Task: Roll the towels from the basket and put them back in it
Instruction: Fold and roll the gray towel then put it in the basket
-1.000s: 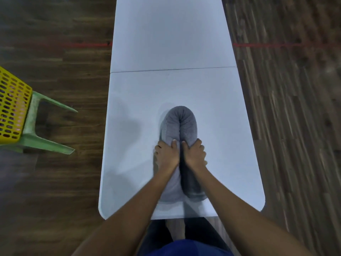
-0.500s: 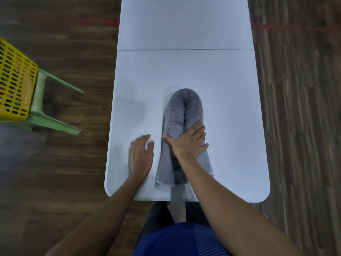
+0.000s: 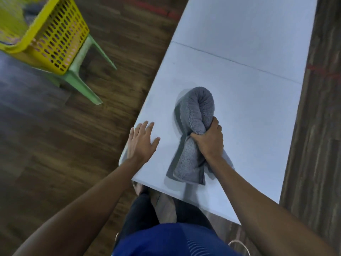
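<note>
A grey rolled towel, bent double into a loop, lies on the white table near its front edge. My right hand grips the towel around its middle, fingers curled tight. The towel's two loose ends spread out below that hand toward the table's edge. My left hand rests flat on the table's left edge, fingers spread, apart from the towel. The yellow perforated basket stands at the upper left on a green stool; something grey shows inside it, blurred.
Dark wooden floor surrounds the table. A seam crosses the tabletop beyond the towel. Red tape marks run on the floor. My legs are under the table's front edge.
My left hand let go of the towel and moved to the table's left edge. My right hand closed around the towel's middle. The view swung left, bringing the basket closer.
</note>
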